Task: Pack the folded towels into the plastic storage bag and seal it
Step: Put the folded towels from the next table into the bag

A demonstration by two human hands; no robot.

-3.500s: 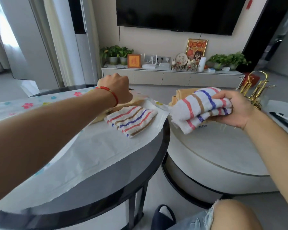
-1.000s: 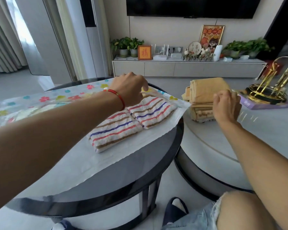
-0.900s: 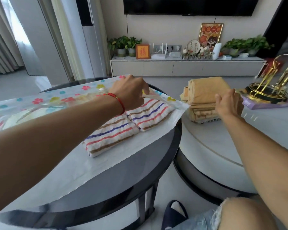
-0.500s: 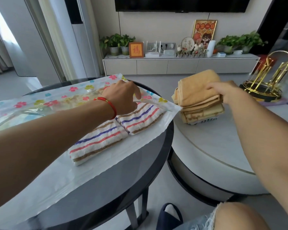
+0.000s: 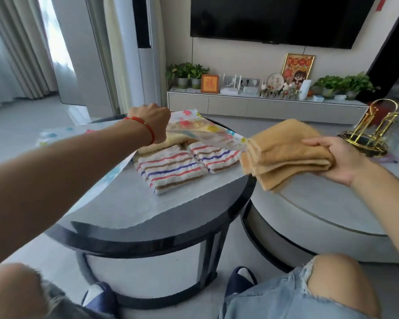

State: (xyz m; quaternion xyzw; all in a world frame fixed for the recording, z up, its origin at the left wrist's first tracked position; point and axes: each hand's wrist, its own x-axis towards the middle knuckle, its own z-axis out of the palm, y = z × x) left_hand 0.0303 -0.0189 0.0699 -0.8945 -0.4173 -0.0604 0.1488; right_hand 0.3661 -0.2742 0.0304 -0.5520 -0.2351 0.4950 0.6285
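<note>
- Gold metal rack [image 5: 370,130] stands on the far right of the pale table, well clear of the towels; dark pen-like object at the right edge, too cut off to tell.
- Person's two knees in ripped light denim and dark slippers [image 5: 240,280] at the bottom of the view.
- Left forearm crosses over the near left of the black table and hides part of the bag there.
- Black round table [image 5: 148,236], glossy top and rim, dark legs; next to it a lower pale grey round table [image 5: 309,217] with a dark base.
- Living room: wall TV [image 5: 276,17], low white cabinet [image 5: 263,107] with potted plants, framed pictures, small items; curtains and a white floor-standing unit at left; grey floor.
- Plastic storage bag [image 5: 129,203] lies flat on the black table, thin, translucent white, flower print on the top layer.
- Left hand [image 5: 150,123], red string at the wrist, closed in a fist gripping the bag's printed upper layer, lifted off the lower layer.
- Two folded striped towels [image 5: 171,168] side by side on the bag's lower layer at the open mouth, thick terry, red, blue and brown stripes; a yellowish towel is partly visible behind them under the flap.
- Right hand [image 5: 341,157] grips a folded tan towel [image 5: 283,153], soft, layered edges drooping, held in the air over the gap between the tables, just beside the bag mouth.
</note>
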